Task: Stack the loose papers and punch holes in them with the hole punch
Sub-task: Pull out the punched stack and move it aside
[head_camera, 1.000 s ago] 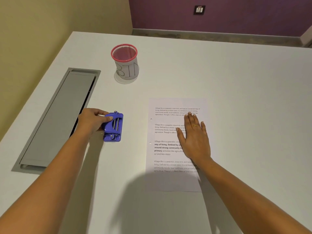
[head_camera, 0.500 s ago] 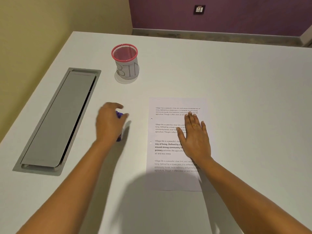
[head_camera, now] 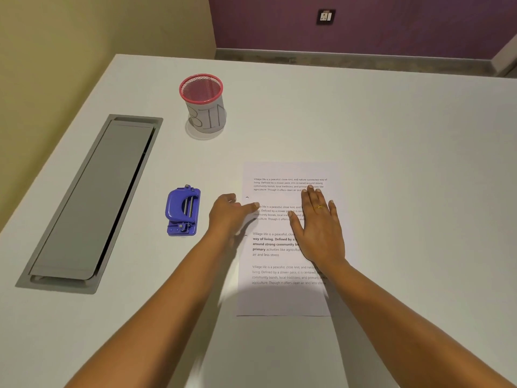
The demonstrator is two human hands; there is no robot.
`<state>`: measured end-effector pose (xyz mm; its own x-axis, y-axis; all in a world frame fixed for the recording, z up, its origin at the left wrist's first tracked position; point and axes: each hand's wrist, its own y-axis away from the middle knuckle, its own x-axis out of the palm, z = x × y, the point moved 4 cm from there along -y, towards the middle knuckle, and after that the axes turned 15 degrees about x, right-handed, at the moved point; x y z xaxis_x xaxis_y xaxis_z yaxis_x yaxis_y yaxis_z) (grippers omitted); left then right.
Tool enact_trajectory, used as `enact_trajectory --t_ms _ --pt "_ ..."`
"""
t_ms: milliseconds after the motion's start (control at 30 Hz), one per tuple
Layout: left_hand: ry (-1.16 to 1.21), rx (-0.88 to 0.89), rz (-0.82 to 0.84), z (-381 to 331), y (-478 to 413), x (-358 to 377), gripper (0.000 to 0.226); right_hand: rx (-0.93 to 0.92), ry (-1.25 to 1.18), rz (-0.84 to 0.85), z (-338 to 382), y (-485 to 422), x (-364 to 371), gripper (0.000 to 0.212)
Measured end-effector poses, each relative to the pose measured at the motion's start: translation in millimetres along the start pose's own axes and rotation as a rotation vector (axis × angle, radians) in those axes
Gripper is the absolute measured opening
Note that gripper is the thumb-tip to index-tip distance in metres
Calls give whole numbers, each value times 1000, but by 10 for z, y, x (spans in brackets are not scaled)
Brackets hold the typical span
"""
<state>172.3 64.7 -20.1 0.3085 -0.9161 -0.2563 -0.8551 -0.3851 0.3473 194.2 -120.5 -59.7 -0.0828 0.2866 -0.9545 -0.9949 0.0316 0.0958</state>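
- The white bench [head_camera: 391, 135] carries everything.
- The papers [head_camera: 282, 298] lie stacked near its middle.
- The right hand [head_camera: 319, 228] rests flat on the papers, fingers straight.
- The left hand [head_camera: 228, 217], fingers loosely extended and holding nothing, reaches the papers' left edge.
- The blue hole punch [head_camera: 183, 210] sits just left of that hand, apart from it.
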Motion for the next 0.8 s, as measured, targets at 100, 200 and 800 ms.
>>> enact_trajectory --t_ms 100,200,800 --pt "107 -44 2 -27 -1 -21 58 -3 -5 -1 -4 -2 6 61" --pt "99 -28 31 9 25 -21 25 -2 -13 -5 -7 -12 12 61" --pt "-67 213 26 -103 333 -79 13 190 -475 94 -182 33 -329 59"
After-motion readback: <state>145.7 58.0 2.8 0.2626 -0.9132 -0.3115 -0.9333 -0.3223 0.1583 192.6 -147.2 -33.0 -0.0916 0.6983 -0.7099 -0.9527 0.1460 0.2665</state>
